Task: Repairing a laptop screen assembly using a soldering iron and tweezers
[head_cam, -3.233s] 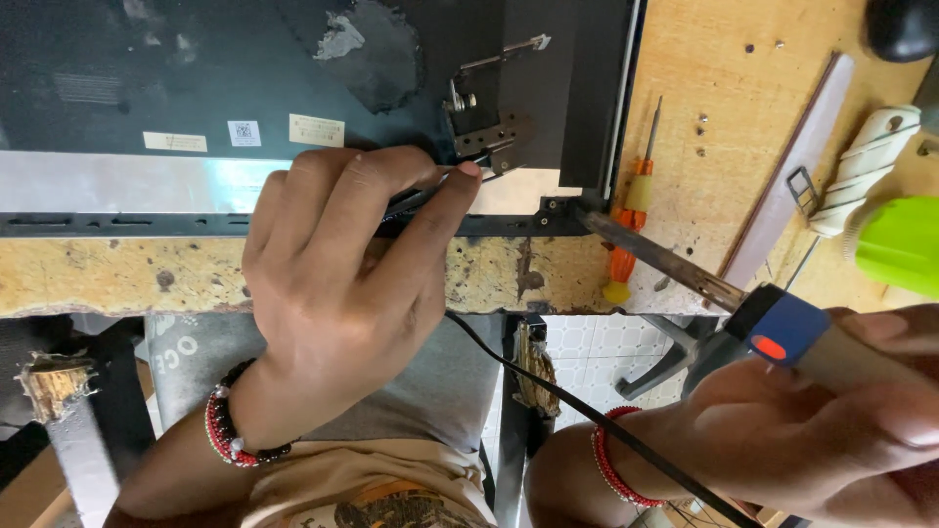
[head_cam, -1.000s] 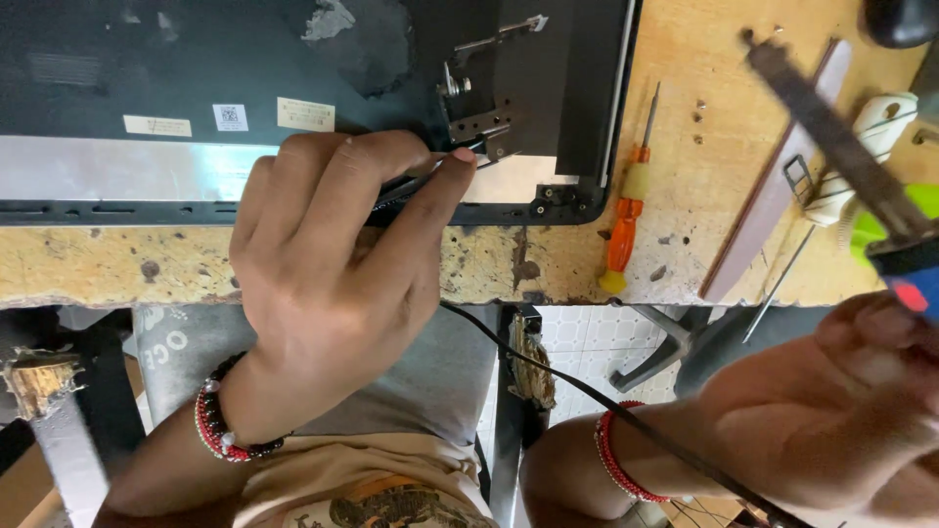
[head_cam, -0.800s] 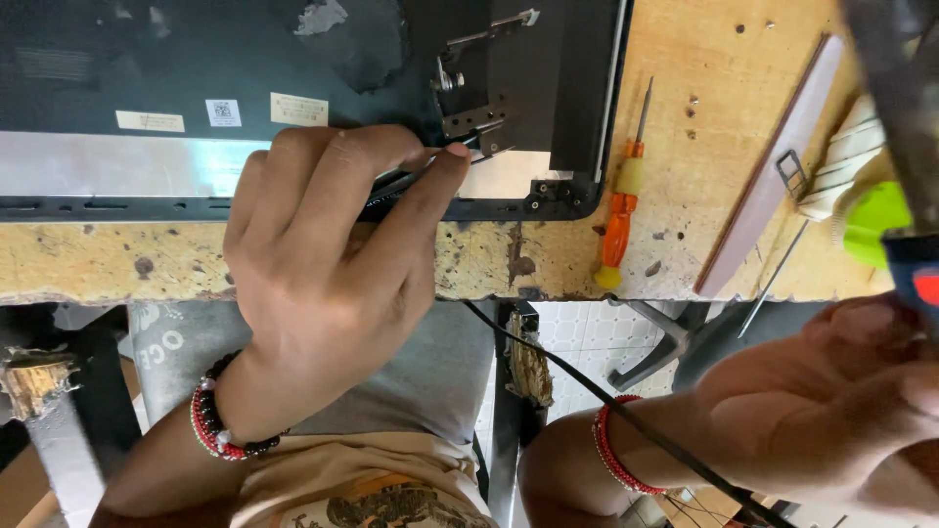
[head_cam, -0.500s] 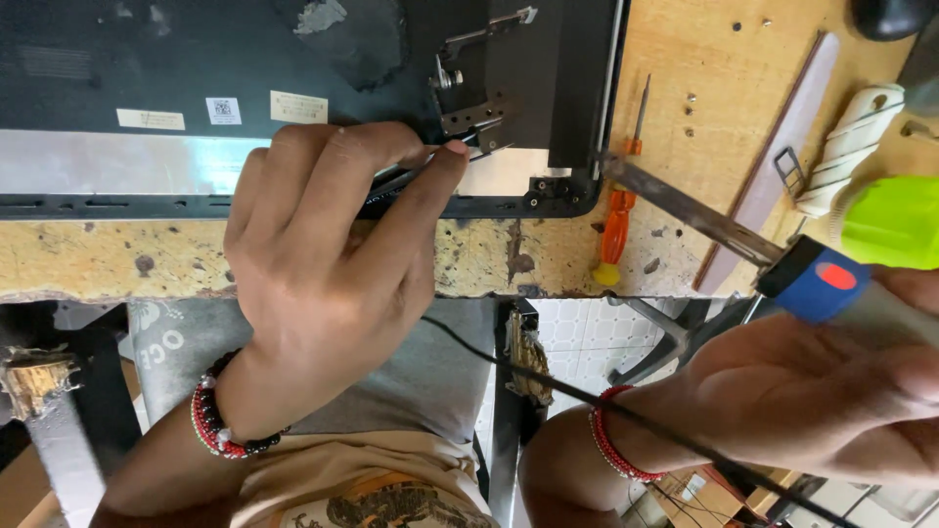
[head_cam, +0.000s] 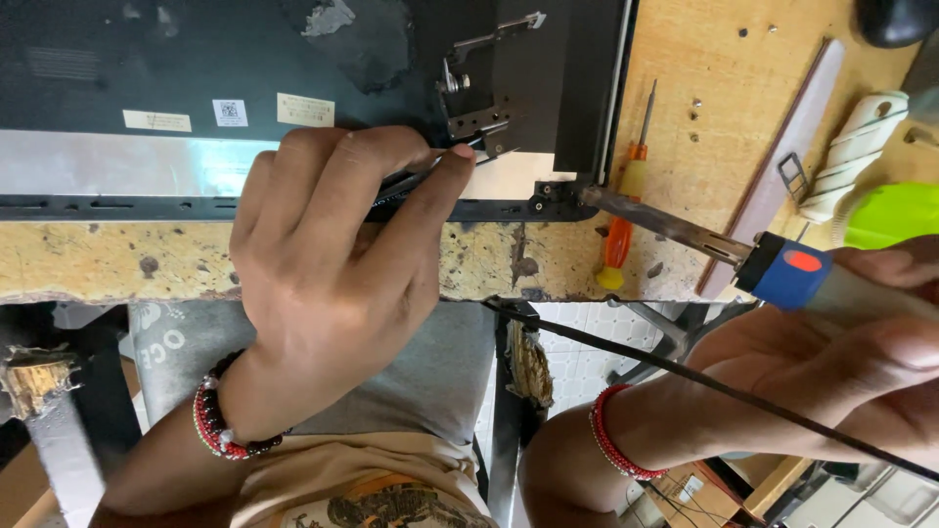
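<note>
Wooden bench: I see one worn, pale workbench (head_cam: 704, 88) with a chipped front edge, and everything sits on it.
Laptop lid: one dark, opened laptop lid (head_cam: 196, 59) lies along the bench's front edge, reaching from the left side to about the middle; its metal hinge bracket (head_cam: 479, 93) sits near its right end.
Hands: I count two, both mine, each with a red bead bracelet at the wrist.
Left hand: my left hand (head_cam: 333, 284) rests over the front edge of the lid, fingers curled close together, thumb and forefinger (head_cam: 430, 186) pinched narrow on a thin dark cable (head_cam: 391, 186) just below the hinge bracket.
Right hand: my right hand (head_cam: 841, 342) is wrapped firmly round the handle of one soldering iron (head_cam: 782, 269) with a blue collar and a red dot.
Iron tip: the dark metal shaft runs left from the collar, and its end touches the lid's front right corner, by the hinge.
Cord: one black cord (head_cam: 685, 376) trails from below the bench edge towards my right wrist.
Screwdrivers: one orange-handled screwdriver (head_cam: 626, 205) lies just right of the lid, upright towards the far edge.
Other bits: one long flat strip (head_cam: 782, 156), one white ribbed handle (head_cam: 851, 152) and one bright green object (head_cam: 895, 215) lie near the bench's right side.
</note>
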